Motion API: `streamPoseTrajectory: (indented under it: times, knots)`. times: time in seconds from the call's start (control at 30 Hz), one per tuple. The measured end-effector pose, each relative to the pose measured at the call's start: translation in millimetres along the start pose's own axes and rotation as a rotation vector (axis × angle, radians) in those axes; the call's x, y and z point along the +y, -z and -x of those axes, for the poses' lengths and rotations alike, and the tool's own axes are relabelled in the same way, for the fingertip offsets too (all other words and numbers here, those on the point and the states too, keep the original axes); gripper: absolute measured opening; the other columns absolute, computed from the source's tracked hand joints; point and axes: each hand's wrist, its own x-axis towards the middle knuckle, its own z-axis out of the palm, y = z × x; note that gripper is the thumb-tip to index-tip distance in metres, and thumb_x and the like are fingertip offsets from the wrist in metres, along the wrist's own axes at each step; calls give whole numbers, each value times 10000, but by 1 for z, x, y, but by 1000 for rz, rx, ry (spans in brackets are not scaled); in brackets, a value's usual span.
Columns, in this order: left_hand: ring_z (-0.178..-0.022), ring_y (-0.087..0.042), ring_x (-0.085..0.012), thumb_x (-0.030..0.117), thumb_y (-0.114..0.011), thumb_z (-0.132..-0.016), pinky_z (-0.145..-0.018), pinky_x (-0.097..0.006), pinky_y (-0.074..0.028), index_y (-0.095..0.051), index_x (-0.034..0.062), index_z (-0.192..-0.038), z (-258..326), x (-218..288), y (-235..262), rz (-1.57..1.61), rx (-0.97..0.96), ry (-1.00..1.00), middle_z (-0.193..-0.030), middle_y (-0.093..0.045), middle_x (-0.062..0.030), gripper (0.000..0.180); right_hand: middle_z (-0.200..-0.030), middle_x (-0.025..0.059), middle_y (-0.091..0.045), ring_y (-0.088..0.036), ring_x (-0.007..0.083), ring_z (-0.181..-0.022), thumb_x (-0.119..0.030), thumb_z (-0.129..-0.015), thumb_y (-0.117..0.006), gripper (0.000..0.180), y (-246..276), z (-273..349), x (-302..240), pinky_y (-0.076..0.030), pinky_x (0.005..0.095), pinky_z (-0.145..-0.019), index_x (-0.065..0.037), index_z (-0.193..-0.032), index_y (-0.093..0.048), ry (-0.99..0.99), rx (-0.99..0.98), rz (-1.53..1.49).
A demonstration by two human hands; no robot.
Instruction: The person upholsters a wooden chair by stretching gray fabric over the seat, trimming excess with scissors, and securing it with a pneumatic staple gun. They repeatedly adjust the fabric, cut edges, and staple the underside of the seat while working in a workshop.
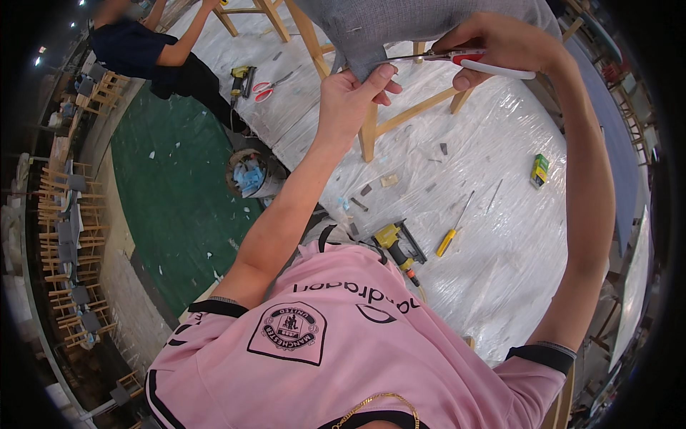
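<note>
Grey fabric [421, 27] covers the seat of a wooden chair, whose pale leg [368, 136] stands on the plastic-covered worktop. My left hand [350, 99] pinches a hanging corner of this fabric between thumb and fingers. In my right hand [500, 39] is a pair of scissors [469, 57] with red and white handles. Their blades point left and reach the fabric just above my left fingertips. Whether the blades are parted I cannot make out.
A yellow staple gun [389, 236], a yellow-handled screwdriver [447, 242] and a small green box [539, 171] lie on the plastic sheet [500, 272]. Farther left are another staple gun [241, 83], red-handled scissors [264, 91], a scrap bucket [269, 179] and a co-worker [136, 50]. Chairs [71, 236] line the left side.
</note>
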Motion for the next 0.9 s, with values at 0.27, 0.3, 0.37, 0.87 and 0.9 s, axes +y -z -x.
streamPoseTrajectory:
  times: [0.27, 0.3, 0.37, 0.87, 0.9]
  knots:
    - [-736, -659, -116, 295, -792, -941, -722, -269, -525, -769, -14, -1037, 2, -3, 6, 14, -43, 51, -877, -761, -95, 324, -1107, 133, -768, -702, 236, -852, -351, -713, -911, 694, 0, 0, -8, -595, 331, -880, 2, -1277, -714, -46, -28, 46]
    - [-742, -662, -117, 295, -794, -939, -722, -268, -526, -770, -16, -1038, 2, -4, 7, 13, -58, 50, -880, -761, -95, 327, -1100, 134, -768, -702, 230, -861, -351, -713, -915, 692, -1, 1, -3, -594, 333, -870, 1, -1275, -715, -13, -16, 10]
    - [-748, -666, -117, 292, -795, -938, -724, -266, -528, -772, -19, -1045, 3, -4, 9, 12, -79, 50, -884, -762, -94, 330, -1086, 134, -767, -702, 220, -881, -351, -714, -922, 689, -7, 2, 5, -592, 337, -851, 0, -1270, -718, 54, 6, -64]
    - [-946, -713, -189, 227, -661, -1024, -845, -301, -574, -728, -33, -1137, 32, -9, 22, 205, -356, 153, -1113, -748, -157, 291, -833, 68, -729, -654, 188, -742, -538, -775, -865, 622, -61, 23, -10, -535, 344, -702, -75, -1177, -761, -164, 71, -117]
    - [-973, -709, -203, 227, -631, -1040, -855, -311, -578, -708, -33, -1173, 37, -12, 32, 385, -332, 221, -1143, -736, -166, 302, -799, 58, -709, -617, 170, -700, -524, -786, -865, 626, -91, 37, 3, -515, 349, -663, -54, -1181, -745, -116, 185, -129]
